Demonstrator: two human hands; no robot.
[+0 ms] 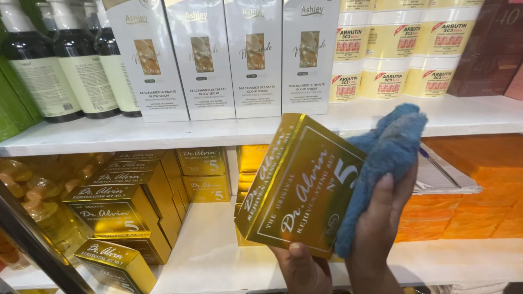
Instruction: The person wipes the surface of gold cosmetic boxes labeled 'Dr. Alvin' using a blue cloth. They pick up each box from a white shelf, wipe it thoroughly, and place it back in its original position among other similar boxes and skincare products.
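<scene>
Both hands are busy in front of the shelves: the left hand (305, 267) grips a gold box (299, 185) from below, tilted, while the right hand (381, 228) presses a blue cloth (387, 158) against its right edge. Wiping looks underway; more gold boxes (117, 212) wait stacked on the lower shelf (207, 256).

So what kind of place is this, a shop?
Most likely a cosmetics or beauty shop. White shelves carry rows of identical white cartons, stacked cream jars and dark bottles, with piles of gold boxes below.
</scene>
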